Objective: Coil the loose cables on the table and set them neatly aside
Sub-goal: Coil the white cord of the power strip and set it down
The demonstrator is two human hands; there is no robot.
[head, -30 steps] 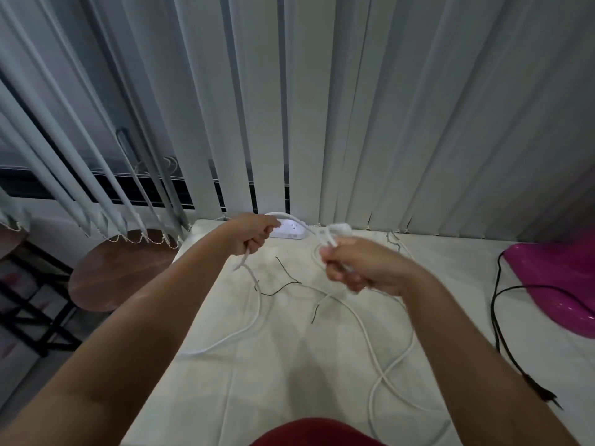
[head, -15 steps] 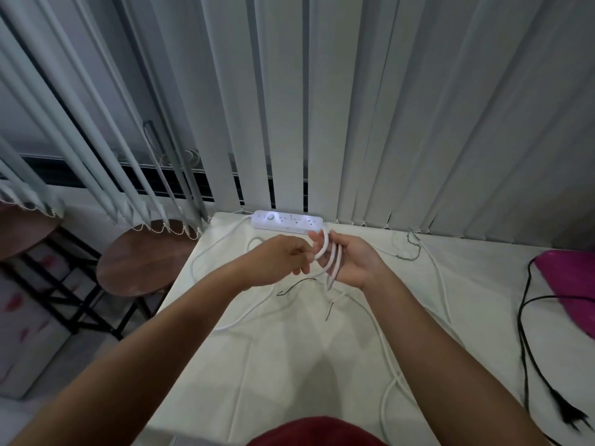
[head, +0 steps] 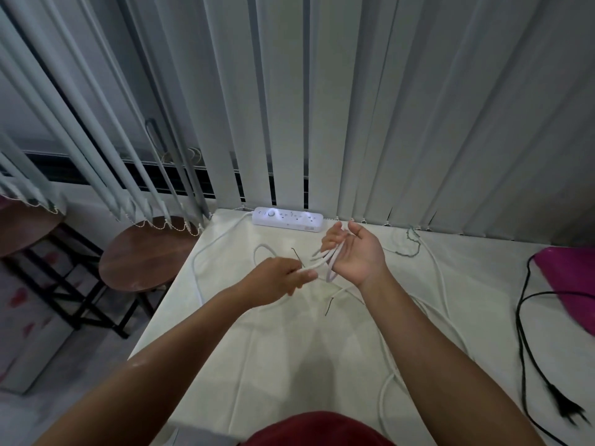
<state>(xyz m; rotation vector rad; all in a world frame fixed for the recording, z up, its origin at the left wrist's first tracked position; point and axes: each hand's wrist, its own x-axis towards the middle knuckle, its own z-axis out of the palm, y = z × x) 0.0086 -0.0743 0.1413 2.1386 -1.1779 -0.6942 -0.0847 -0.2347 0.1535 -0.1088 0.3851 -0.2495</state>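
White cable looped, right hand palm-up

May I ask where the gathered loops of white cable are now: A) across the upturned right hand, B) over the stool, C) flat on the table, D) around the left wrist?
A: the white cable loops hang across the right hand, palm up, while the left hand pinches a single strand.

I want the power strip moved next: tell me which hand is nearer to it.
Right. The right hand, draped with white cable loops, has its fingertips just off the right end of the power strip. The left hand pinches the cable farther back, closer to the person.
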